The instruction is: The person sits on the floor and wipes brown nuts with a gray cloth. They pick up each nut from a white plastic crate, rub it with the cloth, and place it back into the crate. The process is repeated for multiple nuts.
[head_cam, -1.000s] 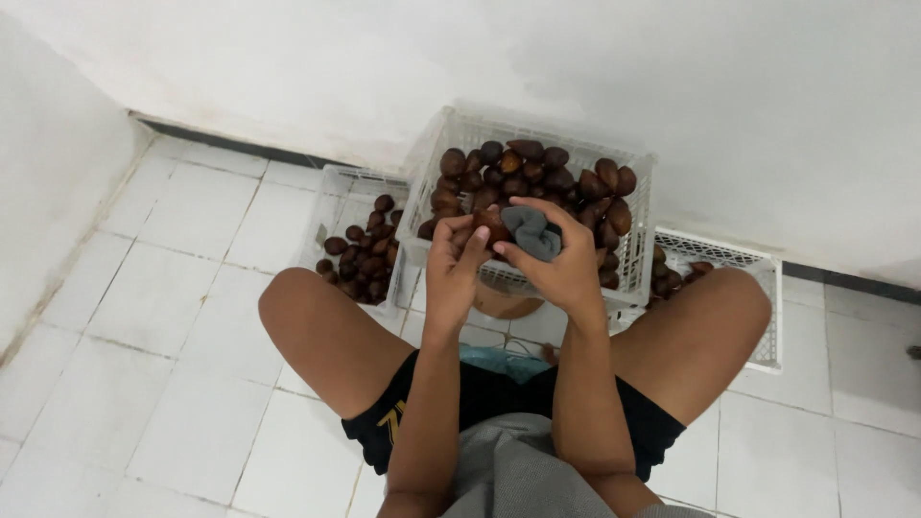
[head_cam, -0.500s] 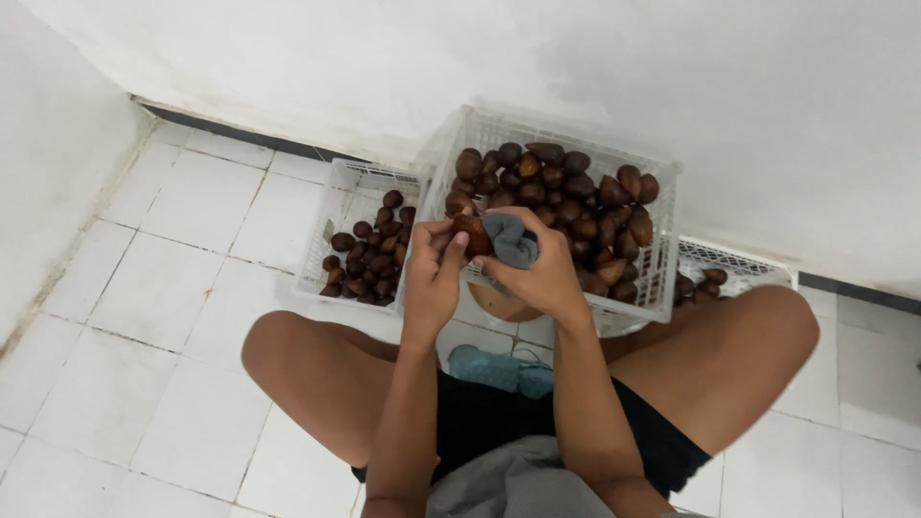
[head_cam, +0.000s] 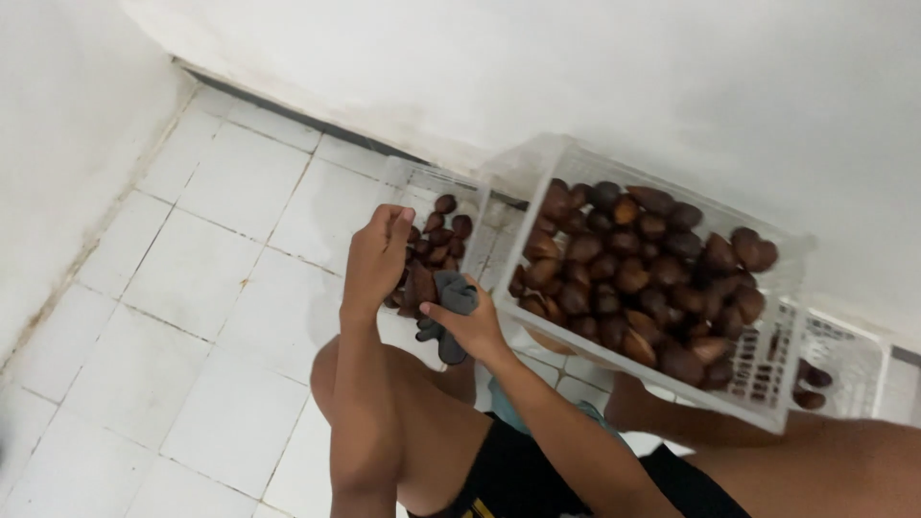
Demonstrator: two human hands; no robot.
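Observation:
My left hand (head_cam: 376, 257) is raised over the small white basket (head_cam: 419, 178) at the left and closes around a brown scaly fruit (head_cam: 420, 286). Just to its right, my right hand (head_cam: 472, 328) grips a grey cloth (head_cam: 453, 295) that presses against that fruit. Several more brown fruits (head_cam: 443, 228) lie in the small basket behind the hands. A large white basket (head_cam: 767, 414) heaped with the same brown fruits (head_cam: 643, 273) stands to the right of my hands, above my legs.
A third white basket (head_cam: 852, 353) with a few fruits stands at the far right. I sit on a white tiled floor (head_cam: 211, 288) in a corner of white walls (head_cam: 614, 86). My bare knee (head_cam: 331, 369) is below the hands.
Both hands have moved left with the fruit and the cloth, from over the large basket to over the small left basket. The view has swung closer and to the left.

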